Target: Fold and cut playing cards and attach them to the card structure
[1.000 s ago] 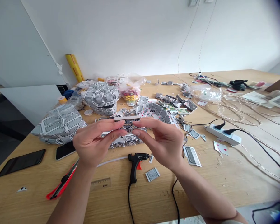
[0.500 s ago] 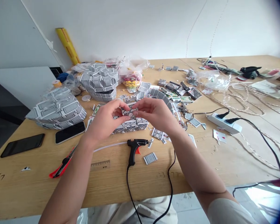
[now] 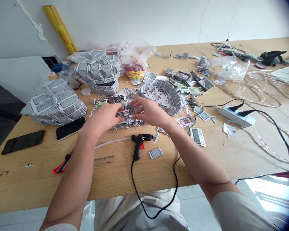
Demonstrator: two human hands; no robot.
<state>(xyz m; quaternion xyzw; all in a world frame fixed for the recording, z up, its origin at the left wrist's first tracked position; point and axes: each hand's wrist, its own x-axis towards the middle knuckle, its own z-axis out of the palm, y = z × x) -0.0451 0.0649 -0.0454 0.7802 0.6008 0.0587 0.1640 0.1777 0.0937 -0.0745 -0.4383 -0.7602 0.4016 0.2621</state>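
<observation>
A small structure of folded patterned playing cards (image 3: 130, 123) lies on the table in front of me. A folded playing-card piece (image 3: 126, 113) sits at its top, between my hands. My left hand (image 3: 103, 117) grips the piece's left end, thumb in front and fingers behind. My right hand (image 3: 151, 112) has its bent fingers around the right end; its fingertips are partly hidden. Nearer to me lies a black hot glue gun (image 3: 138, 146) with a red trigger. Beside it is a loose playing card (image 3: 155, 153). Behind my right hand stands an open playing-card tray (image 3: 175, 101).
Two card-built baskets (image 3: 55, 104) with lids stand at left, near two phones (image 3: 23, 141). A red utility knife (image 3: 62, 163) and a ruler (image 3: 104, 160) lie in front. Card packs (image 3: 183, 77), a power strip (image 3: 236, 116) and twisted cord (image 3: 257, 109) spread to the right.
The folded card piece has come down onto the structure, and my hands have spread slightly apart around it. The whole view has tilted down, showing the open tray more fully.
</observation>
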